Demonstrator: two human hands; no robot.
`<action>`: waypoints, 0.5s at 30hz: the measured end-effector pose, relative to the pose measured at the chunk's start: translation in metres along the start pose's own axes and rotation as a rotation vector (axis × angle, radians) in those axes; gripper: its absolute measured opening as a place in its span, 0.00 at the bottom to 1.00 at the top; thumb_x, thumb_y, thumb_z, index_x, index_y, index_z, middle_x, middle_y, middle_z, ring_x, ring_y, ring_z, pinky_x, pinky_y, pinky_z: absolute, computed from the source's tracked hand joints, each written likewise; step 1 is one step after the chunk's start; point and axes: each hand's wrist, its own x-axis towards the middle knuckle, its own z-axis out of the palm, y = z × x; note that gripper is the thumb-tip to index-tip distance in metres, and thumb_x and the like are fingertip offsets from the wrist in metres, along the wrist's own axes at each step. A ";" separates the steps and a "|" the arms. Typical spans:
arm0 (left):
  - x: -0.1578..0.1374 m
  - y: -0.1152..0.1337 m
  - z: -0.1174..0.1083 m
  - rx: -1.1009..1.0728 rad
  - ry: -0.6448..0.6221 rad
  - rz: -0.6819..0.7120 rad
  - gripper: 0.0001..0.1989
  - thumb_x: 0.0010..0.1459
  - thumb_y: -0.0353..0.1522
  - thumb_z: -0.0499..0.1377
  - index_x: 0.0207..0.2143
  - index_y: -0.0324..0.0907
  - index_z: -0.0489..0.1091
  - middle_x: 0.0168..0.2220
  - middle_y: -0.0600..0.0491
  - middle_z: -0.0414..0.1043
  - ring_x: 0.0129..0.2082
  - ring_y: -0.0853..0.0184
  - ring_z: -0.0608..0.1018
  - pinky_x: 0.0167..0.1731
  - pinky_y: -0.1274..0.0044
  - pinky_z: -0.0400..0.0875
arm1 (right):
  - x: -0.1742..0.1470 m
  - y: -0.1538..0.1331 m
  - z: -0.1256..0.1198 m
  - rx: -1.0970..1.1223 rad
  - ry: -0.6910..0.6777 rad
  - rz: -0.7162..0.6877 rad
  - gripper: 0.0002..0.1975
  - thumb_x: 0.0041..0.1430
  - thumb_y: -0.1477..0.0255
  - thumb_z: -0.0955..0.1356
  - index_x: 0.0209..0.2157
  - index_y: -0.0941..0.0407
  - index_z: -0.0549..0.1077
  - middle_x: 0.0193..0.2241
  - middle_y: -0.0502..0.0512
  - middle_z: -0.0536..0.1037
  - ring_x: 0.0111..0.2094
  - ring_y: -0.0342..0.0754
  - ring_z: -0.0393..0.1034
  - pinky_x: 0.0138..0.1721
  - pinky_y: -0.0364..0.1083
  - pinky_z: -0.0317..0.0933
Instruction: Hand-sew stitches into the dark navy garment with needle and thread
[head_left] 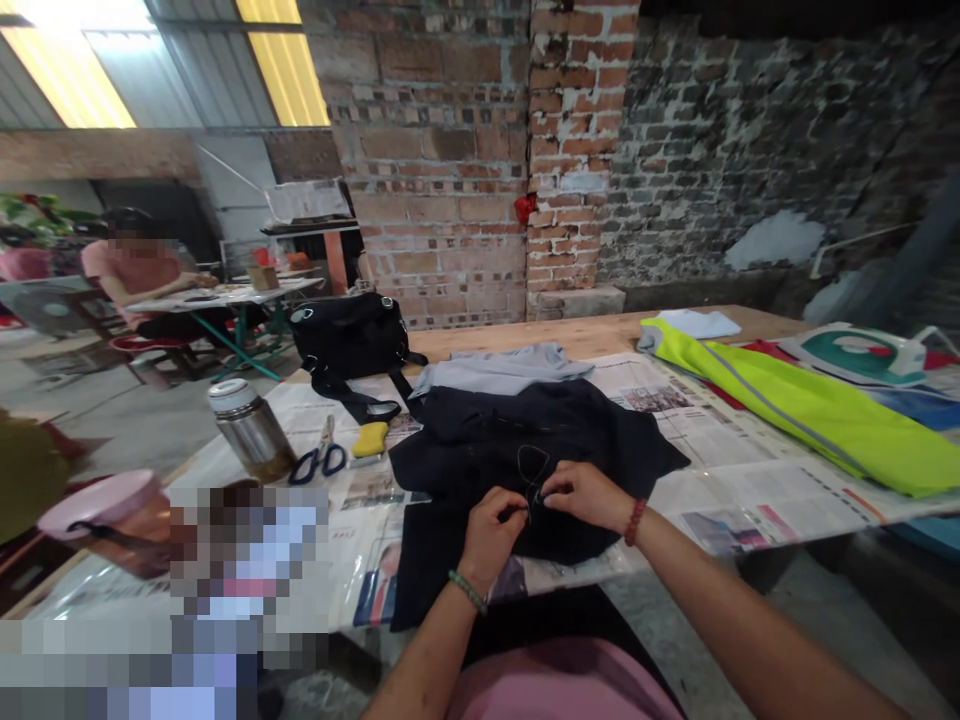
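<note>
Pale thread [534,482] loops over dark cloth [487,450], both hands [489,530] pinching it, ends indistinct.

Nine o'clock from mid-view: black bag [349,335], straps [351,401] trailing onto newspaper [727,470]. Eight: dark-handled scissors [324,444], just beside a yellow block [370,439], perhaps a sponge. Between eight and nine: steel flask [253,435]; farther out, pink-lidded container [124,498]. Three: grey-striped lime garment [806,410]; beyond it, green-and-white iron [855,354]. One: brick pillar [579,130]. Between nine and ten: seated person [142,268], far table [225,296].
</note>
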 end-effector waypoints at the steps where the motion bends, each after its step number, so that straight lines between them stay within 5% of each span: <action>1: 0.000 0.000 0.000 0.003 -0.002 0.005 0.07 0.43 0.23 0.56 0.22 0.42 0.71 0.23 0.57 0.67 0.25 0.70 0.70 0.27 0.80 0.64 | -0.001 0.000 0.002 0.028 0.005 -0.003 0.05 0.45 0.74 0.67 0.27 0.56 0.75 0.26 0.50 0.70 0.28 0.42 0.66 0.31 0.40 0.59; 8: 0.001 -0.003 0.001 0.022 -0.006 0.047 0.07 0.43 0.23 0.56 0.22 0.42 0.71 0.24 0.57 0.67 0.26 0.70 0.71 0.27 0.80 0.65 | -0.031 0.019 -0.005 0.154 -0.013 -0.007 0.04 0.46 0.76 0.66 0.25 0.57 0.73 0.24 0.48 0.67 0.25 0.39 0.62 0.27 0.39 0.57; 12: 0.000 -0.002 0.001 0.033 0.006 0.096 0.08 0.44 0.23 0.55 0.22 0.42 0.70 0.24 0.56 0.68 0.26 0.70 0.72 0.27 0.80 0.66 | -0.052 0.034 -0.016 0.016 -0.038 -0.011 0.08 0.45 0.79 0.64 0.26 0.55 0.73 0.25 0.48 0.66 0.26 0.40 0.62 0.29 0.40 0.57; 15: -0.002 -0.001 0.001 0.058 0.024 0.149 0.09 0.46 0.23 0.54 0.24 0.43 0.71 0.26 0.55 0.68 0.28 0.70 0.72 0.28 0.79 0.67 | -0.051 0.033 -0.025 -0.206 0.162 -0.015 0.13 0.46 0.82 0.61 0.28 0.54 0.73 0.27 0.50 0.68 0.29 0.42 0.64 0.35 0.43 0.57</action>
